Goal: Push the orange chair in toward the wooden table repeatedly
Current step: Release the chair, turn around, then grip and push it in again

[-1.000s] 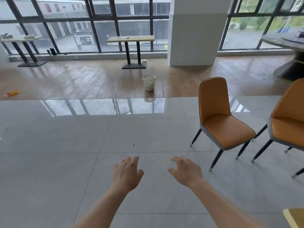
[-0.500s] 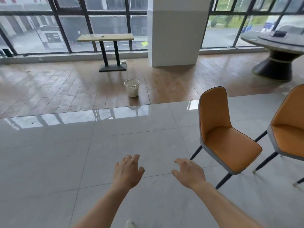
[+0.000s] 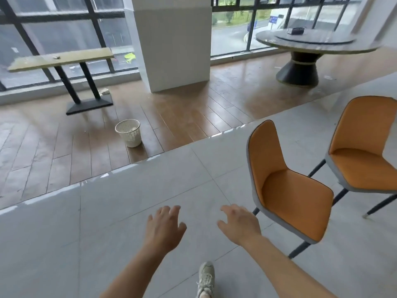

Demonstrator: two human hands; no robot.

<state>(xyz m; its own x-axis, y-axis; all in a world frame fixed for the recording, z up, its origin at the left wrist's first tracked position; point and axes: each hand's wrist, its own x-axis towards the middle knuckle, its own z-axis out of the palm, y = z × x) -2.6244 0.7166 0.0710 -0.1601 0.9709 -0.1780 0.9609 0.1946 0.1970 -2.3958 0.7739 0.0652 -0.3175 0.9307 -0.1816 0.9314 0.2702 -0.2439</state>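
In the head view, the left hand (image 3: 164, 229) and the right hand (image 3: 240, 225) were held out side by side over the grey tiled floor (image 3: 103, 222), palms down, fingers loosely spread, both empty and touching nothing. The nearer orange upholstered chair with grey shell and black legs (image 3: 287, 190) stood just to the right of the right hand, apart from it, its seat facing right and its back toward the floor's border with the brown wooden plank flooring (image 3: 64, 147). A second orange chair of the same make (image 3: 363, 155) stood beside it near the right edge of the picture, their front legs close together. A pale sneaker (image 3: 205, 278) rested on the tiles below and between the forearms. On the planks, a white perforated plastic waste basket (image 3: 129, 132) stood near the tile border. Farther back by the windows stood a long wooden-topped desk on a black pedestal (image 3: 61, 59), well apart from both chairs, with a small object on top, too blurred to identify. A white square pillar (image 3: 171, 44) rose beside it, and a round dark stone-topped desk (image 3: 309, 43) stood at the far right.
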